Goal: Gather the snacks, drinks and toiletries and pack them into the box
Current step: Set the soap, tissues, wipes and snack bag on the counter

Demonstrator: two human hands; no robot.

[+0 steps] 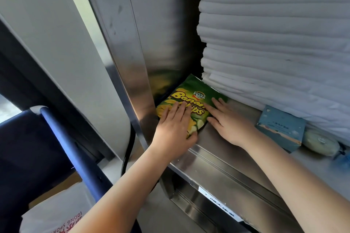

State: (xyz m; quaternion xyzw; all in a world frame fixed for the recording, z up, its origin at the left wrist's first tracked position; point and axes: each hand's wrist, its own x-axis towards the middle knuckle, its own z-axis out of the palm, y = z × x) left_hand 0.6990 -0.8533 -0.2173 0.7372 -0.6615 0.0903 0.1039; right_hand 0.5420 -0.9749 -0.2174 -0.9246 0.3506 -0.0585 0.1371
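green-and-yellow chip bag (191,100), pale blue box (280,128), white linens (274,43), perhaps towels

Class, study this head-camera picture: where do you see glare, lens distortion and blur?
Head view: glare streaks the steel shelf edge and the upright panel; wide-angle distortion tilts and bows the verticals; the pale round object at far right is blurred, while the banana chips bag under both hands stays readable.
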